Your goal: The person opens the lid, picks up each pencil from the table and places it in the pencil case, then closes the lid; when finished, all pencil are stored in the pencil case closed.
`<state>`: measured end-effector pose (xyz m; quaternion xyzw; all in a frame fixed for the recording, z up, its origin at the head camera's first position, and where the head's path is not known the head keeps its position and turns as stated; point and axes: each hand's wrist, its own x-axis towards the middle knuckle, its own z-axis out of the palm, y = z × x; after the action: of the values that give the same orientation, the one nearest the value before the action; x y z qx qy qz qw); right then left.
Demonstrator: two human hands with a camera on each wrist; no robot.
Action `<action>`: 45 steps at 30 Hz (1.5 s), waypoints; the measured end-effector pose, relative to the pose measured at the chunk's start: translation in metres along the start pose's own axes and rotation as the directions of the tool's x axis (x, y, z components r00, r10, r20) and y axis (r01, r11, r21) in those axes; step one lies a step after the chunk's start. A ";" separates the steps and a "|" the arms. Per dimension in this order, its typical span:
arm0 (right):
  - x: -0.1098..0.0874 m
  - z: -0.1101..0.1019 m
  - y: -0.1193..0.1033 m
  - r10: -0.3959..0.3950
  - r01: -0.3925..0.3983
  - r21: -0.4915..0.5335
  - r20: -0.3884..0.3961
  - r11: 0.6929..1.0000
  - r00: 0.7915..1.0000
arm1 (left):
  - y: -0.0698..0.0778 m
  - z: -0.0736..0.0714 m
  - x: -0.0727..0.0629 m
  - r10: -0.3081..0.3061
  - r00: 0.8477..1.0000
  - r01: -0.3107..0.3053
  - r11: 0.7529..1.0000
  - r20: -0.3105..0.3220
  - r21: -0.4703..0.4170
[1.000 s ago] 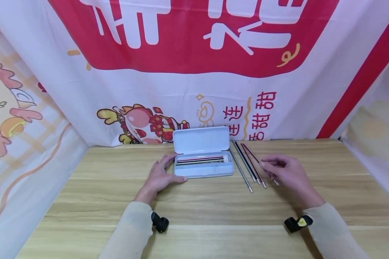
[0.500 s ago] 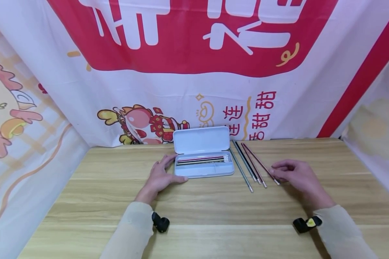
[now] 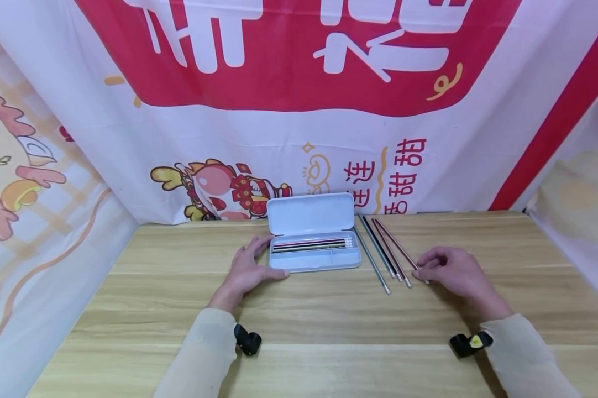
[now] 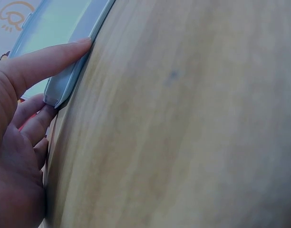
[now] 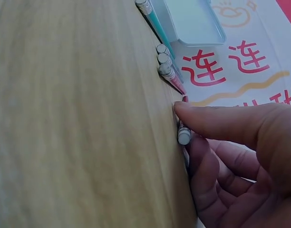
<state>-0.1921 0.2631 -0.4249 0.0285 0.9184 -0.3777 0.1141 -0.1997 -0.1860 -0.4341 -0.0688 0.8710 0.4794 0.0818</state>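
A light-blue pencil case lies with its lid raised at the back of the table, several pencils in its rear compartment. My left hand holds its left end, thumb along the front edge, fingers at the back-left corner. In the left wrist view that thumb presses the case rim. My right hand pinches a dark red pencil near its eraser end; the right wrist view shows the white eraser between thumb and index finger. The pencil's far end leans toward the back of the table.
Right of the case lie several loose pencils, among them a teal pencil and another red pencil, erasers toward me. A printed cloth hangs behind the wooden table.
My right hand has moved right and slightly toward me, from midway along the red pencil to its eraser end, where thumb and finger have closed on it. My left hand stays on the case.
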 end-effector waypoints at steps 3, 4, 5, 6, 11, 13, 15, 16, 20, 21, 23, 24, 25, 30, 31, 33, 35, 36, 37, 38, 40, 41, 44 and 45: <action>-0.002 0.000 0.000 -0.017 0.017 -0.051 -0.015 0.999 1.000 | 0.000 0.000 0.001 -0.004 1.000 0.004 1.000 0.001 0.002; -0.002 -0.001 0.001 -0.023 0.022 -0.064 -0.021 0.998 1.000 | 0.000 0.000 0.001 -0.004 1.000 0.004 1.000 0.002 0.003; -0.003 -0.001 0.001 -0.029 0.027 -0.076 -0.025 0.997 0.999 | 0.000 0.000 0.001 -0.005 1.000 0.005 1.000 0.003 0.004; -0.003 -0.001 0.001 -0.032 0.030 -0.083 -0.028 0.996 0.999 | 0.000 0.000 0.001 -0.005 1.000 0.005 1.000 0.004 0.006; -0.006 -0.002 0.002 -0.059 0.054 -0.116 -0.040 0.992 0.997 | 0.001 0.000 0.001 -0.007 1.000 0.007 1.000 0.006 0.004; -0.007 -0.002 0.001 -0.061 0.055 -0.128 -0.042 0.990 0.997 | 0.002 0.000 0.000 -0.009 1.000 0.009 1.000 0.007 0.003; -0.008 -0.003 0.001 -0.052 0.047 -0.134 -0.037 0.990 0.998 | 0.001 0.000 -0.001 -0.009 1.000 0.008 1.000 0.007 0.005; -0.009 -0.003 0.001 -0.048 0.042 -0.139 -0.036 0.989 0.998 | 0.002 -0.001 -0.001 -0.007 1.000 0.007 1.000 0.008 0.006; -0.011 -0.004 0.000 -0.027 0.022 -0.149 -0.033 0.989 0.999 | 0.001 -0.001 -0.002 0.000 1.000 0.000 1.000 0.012 0.012; -0.011 -0.005 0.000 -0.022 0.016 -0.152 -0.034 0.988 0.999 | 0.001 -0.002 -0.002 0.000 1.000 -0.001 1.000 0.012 0.014; -0.012 -0.005 0.000 -0.012 0.006 -0.156 -0.033 0.988 0.999 | 0.001 -0.002 -0.002 -0.002 1.000 0.002 1.000 0.011 0.016; -0.012 -0.005 0.000 -0.009 0.004 -0.159 -0.033 0.987 0.999 | 0.001 -0.002 -0.002 -0.004 1.000 0.004 1.000 0.010 0.017; -0.012 -0.005 0.000 -0.004 -0.001 -0.161 -0.030 0.987 1.000 | 0.002 -0.002 -0.002 -0.004 1.000 0.004 1.000 0.010 0.019; -0.012 -0.007 0.001 0.002 -0.006 -0.157 -0.031 0.988 1.000 | 0.003 0.000 -0.001 -0.003 1.000 0.003 1.000 0.012 0.025; -0.012 -0.007 0.001 0.006 -0.010 -0.148 -0.029 0.989 1.000 | 0.003 0.000 -0.001 -0.003 1.000 0.002 1.000 0.012 0.024; -0.011 -0.008 0.002 0.016 -0.019 -0.133 -0.024 0.991 1.000 | 0.002 0.000 -0.001 -0.001 1.000 0.001 1.000 0.011 0.022; -0.011 -0.009 0.002 0.034 -0.036 -0.111 -0.017 0.993 0.999 | 0.002 0.001 0.000 -0.001 1.000 0.000 1.000 0.011 0.020; -0.011 -0.009 0.003 0.042 -0.043 -0.101 -0.013 0.994 0.999 | 0.001 0.001 0.000 -0.001 1.000 0.001 1.000 0.011 0.019; -0.011 -0.010 0.003 0.050 -0.050 -0.093 -0.009 0.994 0.999 | 0.001 0.001 0.000 -0.003 1.000 0.002 1.000 0.011 0.018; -0.011 -0.011 0.003 0.057 -0.057 -0.084 -0.006 0.995 0.998 | 0.001 0.001 0.000 -0.002 1.000 0.002 1.000 0.012 0.017; -0.010 -0.013 0.004 0.075 -0.075 -0.056 0.004 0.996 0.997 | 0.000 0.000 0.000 -0.004 1.000 0.004 1.000 0.014 0.017; -0.010 -0.013 0.004 0.081 -0.080 -0.042 0.008 0.996 0.997 | 0.001 0.000 0.000 -0.005 1.000 0.005 1.000 0.014 0.015; -0.010 -0.016 0.006 0.084 -0.085 0.014 0.015 0.996 0.996 | 0.001 0.000 0.000 -0.004 1.000 0.004 1.000 0.014 0.018; -0.010 -0.017 0.006 0.086 -0.086 0.036 0.017 0.996 0.996 | 0.001 0.000 0.000 -0.005 1.000 0.005 1.000 0.013 0.020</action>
<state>-0.1848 0.2792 -0.4152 0.0672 0.9084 -0.3893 0.1368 -0.1996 -0.1857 -0.4332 -0.0670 0.8750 0.4711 0.0896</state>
